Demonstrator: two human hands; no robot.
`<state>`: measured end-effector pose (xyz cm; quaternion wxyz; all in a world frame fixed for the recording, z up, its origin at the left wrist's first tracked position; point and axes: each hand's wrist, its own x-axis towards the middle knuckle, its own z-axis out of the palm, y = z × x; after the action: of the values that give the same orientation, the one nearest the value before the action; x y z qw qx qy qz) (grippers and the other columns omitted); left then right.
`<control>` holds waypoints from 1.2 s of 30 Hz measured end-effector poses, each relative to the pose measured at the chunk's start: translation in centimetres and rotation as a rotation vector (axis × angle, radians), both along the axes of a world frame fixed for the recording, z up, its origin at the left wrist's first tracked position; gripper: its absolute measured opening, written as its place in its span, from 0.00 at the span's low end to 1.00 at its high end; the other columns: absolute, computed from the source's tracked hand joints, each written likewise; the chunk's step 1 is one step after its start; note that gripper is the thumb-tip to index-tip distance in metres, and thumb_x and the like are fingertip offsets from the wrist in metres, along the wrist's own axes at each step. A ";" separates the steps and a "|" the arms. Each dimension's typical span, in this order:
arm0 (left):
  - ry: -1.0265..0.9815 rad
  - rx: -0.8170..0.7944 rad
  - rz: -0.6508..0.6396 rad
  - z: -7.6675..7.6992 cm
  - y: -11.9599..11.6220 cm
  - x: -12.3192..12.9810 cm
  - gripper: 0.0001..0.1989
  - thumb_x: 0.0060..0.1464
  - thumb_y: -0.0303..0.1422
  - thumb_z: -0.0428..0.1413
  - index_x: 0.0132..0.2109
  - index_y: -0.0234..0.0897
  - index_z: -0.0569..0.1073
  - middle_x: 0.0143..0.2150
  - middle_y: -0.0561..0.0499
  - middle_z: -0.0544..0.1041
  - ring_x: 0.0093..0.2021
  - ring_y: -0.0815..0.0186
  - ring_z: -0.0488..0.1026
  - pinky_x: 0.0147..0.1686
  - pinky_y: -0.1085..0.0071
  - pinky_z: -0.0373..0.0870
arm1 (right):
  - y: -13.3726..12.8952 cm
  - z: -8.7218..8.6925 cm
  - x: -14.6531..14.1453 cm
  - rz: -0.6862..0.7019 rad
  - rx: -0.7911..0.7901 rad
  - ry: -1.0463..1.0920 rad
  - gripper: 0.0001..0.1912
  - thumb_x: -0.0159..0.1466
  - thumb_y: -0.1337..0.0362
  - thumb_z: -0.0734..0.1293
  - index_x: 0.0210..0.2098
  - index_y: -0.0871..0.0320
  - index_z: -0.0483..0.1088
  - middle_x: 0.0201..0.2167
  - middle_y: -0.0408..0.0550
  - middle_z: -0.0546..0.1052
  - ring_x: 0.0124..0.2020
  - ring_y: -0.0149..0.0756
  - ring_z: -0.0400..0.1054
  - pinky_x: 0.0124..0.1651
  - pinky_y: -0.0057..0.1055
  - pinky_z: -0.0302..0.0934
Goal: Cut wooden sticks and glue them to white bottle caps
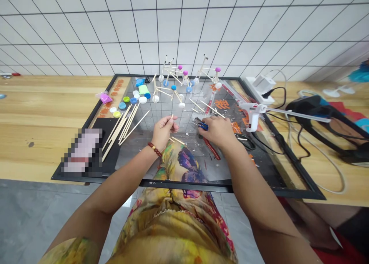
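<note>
My left hand (165, 130) is closed in a pinch on a short wooden stick (172, 117), whose pale end shows above the fingers. To its right, my right hand (219, 130) is wrapped round blue-handled pliers (202, 124), low over the glass-topped board (138, 156). The metal jaws point left; the palm hides most of the handles. Loose sticks (208, 107) lie just beyond the right hand, and more sticks (123, 127) lie to the left. Small stick-built bicycles (170, 89) with white and blue wheels and purple or blue seats stand at the back.
A white glue gun (253, 112) rests at the right, its cable running to a power strip (259, 89). Bottle caps (133, 100) and a pink packet (105, 97) are at the left. A dark red strip (212, 148) lies near my right wrist. Another person's leg (311, 221) shows at lower right.
</note>
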<state>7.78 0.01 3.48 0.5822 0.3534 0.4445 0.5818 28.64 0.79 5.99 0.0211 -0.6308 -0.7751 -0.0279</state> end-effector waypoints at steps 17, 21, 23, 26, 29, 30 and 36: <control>0.133 0.174 -0.110 -1.1 -0.1 -0.2 0.15 0.62 0.43 0.59 0.42 0.35 0.76 0.19 0.60 0.60 0.21 0.74 0.57 0.24 0.76 0.56 | -1.3 -1.1 -1.8 0.035 0.291 0.462 0.22 0.72 0.50 0.58 0.54 0.58 0.71 0.37 0.55 0.83 0.35 0.48 0.76 0.37 0.38 0.61; 0.147 0.230 -0.175 -1.0 -0.2 -0.3 0.20 0.60 0.51 0.60 0.42 0.36 0.76 0.21 0.60 0.59 0.22 0.72 0.57 0.26 0.74 0.57 | -1.4 -1.4 -2.1 0.170 0.338 0.579 0.27 0.73 0.46 0.53 0.53 0.59 0.72 0.45 0.59 0.82 0.44 0.50 0.77 0.45 0.41 0.66; 0.177 0.259 -0.203 -1.1 -0.2 -0.3 0.21 0.59 0.52 0.60 0.40 0.36 0.76 0.22 0.58 0.62 0.24 0.72 0.61 0.29 0.73 0.60 | -1.5 -1.7 -2.4 0.233 0.345 0.604 0.28 0.75 0.48 0.49 0.52 0.60 0.72 0.47 0.61 0.81 0.49 0.52 0.76 0.48 0.43 0.66; 0.214 0.302 -0.221 -1.2 -0.2 -0.2 0.22 0.59 0.54 0.59 0.40 0.37 0.75 0.25 0.56 0.66 0.28 0.70 0.65 0.33 0.72 0.64 | -1.7 -1.9 -2.9 0.264 0.285 0.570 0.26 0.75 0.50 0.50 0.52 0.59 0.70 0.46 0.60 0.81 0.48 0.51 0.76 0.47 0.42 0.66; 0.231 0.335 -0.223 -1.3 -0.2 -0.2 0.24 0.59 0.56 0.58 0.40 0.37 0.73 0.25 0.56 0.66 0.27 0.70 0.64 0.33 0.71 0.64 | -2.0 -2.0 -3.4 0.271 0.188 0.497 0.22 0.74 0.51 0.52 0.51 0.59 0.69 0.43 0.59 0.81 0.44 0.50 0.77 0.43 0.39 0.65; 0.244 0.344 -0.223 -1.3 -0.1 -0.2 0.24 0.59 0.56 0.57 0.39 0.37 0.72 0.25 0.57 0.65 0.27 0.70 0.64 0.32 0.71 0.64 | -2.1 -2.0 -3.5 0.269 0.157 0.474 0.22 0.74 0.51 0.53 0.51 0.59 0.69 0.42 0.58 0.81 0.43 0.50 0.77 0.41 0.38 0.64; 0.438 0.388 -0.173 -0.9 -0.3 -0.6 0.20 0.62 0.52 0.55 0.37 0.39 0.71 0.26 0.56 0.67 0.29 0.68 0.64 0.35 0.71 0.64 | -2.3 -1.8 -3.7 0.256 0.034 0.439 0.20 0.74 0.51 0.53 0.50 0.57 0.67 0.32 0.52 0.79 0.36 0.48 0.75 0.36 0.35 0.58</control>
<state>7.14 -0.28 2.60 0.4416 0.6114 0.4083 0.5142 24.91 -1.48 4.21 0.2028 -0.5180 -0.8250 0.0995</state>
